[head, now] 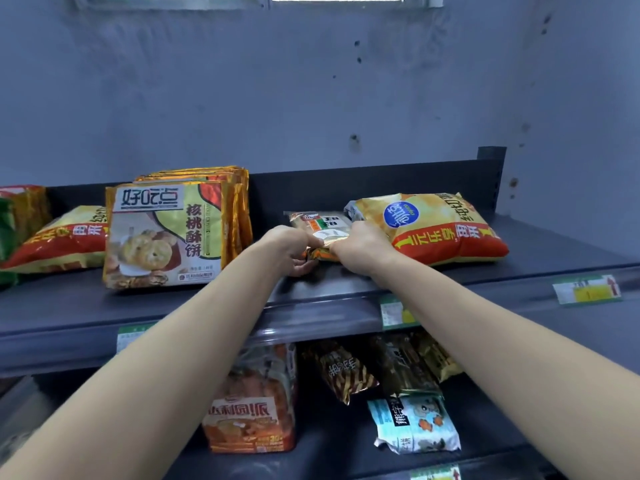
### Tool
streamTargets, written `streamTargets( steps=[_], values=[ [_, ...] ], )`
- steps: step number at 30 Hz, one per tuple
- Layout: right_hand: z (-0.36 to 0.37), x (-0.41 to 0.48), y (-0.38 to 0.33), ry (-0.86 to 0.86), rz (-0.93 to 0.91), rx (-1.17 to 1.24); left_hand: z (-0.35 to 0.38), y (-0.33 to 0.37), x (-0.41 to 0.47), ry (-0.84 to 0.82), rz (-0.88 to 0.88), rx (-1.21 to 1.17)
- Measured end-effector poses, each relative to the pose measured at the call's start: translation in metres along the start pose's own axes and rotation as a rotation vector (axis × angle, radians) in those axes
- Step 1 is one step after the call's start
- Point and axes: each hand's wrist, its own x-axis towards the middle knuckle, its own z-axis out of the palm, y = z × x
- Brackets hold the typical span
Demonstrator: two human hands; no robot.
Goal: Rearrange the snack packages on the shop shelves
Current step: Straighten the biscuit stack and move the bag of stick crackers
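Snack packs sit on the top shelf (pixel 138 306) and under it. At the shelf's left end are green and gold packs (pixel 15 220), cut off by the frame. Next to them a red-yellow chip bag (pixel 62 242) lies flat. A cookie pack (pixel 166 233) stands upright near the shelf front, with a stack of the same kind leaning behind it. At mid-shelf the left hand (pixel 294 245) has its fingers curled round the left end of a small orange pack (pixel 320 253), thumb on top. The pack sits low over the shelf; I can't tell if it touches. A flat pack (pixel 323 221) lies just behind it, toward the shelf's back wall. The right hand (pixel 360 247) pinches the small pack's right end, fingers bent and pressed together, knuckles against a second chip bag (pixel 440 226) lying flat on the shelf's right part. A price tag (pixel 585 289) is on the shelf's front edge at the right end. Under the shelf, left to right: an orange pie box (pixel 252 414), a brown striped pack (pixel 343 372), a dark pack (pixel 401 368), and in front of that a blue-white pack (pixel 415 424).
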Motion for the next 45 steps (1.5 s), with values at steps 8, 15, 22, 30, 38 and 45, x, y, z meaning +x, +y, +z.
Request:
streamTargets(
  steps=[8,15,22,30,38,45],
  values=[
    [0.002,0.005,-0.009,0.046,-0.010,-0.012,-0.011,-0.001,-0.014,0.017,0.144,-0.157],
    [0.007,-0.012,-0.016,0.096,0.012,-0.071,-0.031,-0.004,-0.044,-0.002,0.305,-0.167],
    [0.002,-0.048,-0.028,0.103,-0.005,0.510,-0.056,-0.014,-0.075,-0.014,0.413,-0.371],
    [0.005,-0.085,-0.033,-0.011,-0.003,0.943,-0.083,-0.037,-0.111,0.035,0.597,-0.139],
    [-0.017,-0.141,0.018,-0.059,-0.081,0.759,-0.051,-0.071,-0.149,-0.077,0.525,-0.001],
    [-0.057,-0.189,0.115,-0.244,-0.065,0.538,0.022,-0.121,-0.180,-0.249,0.404,0.192]
  ],
)
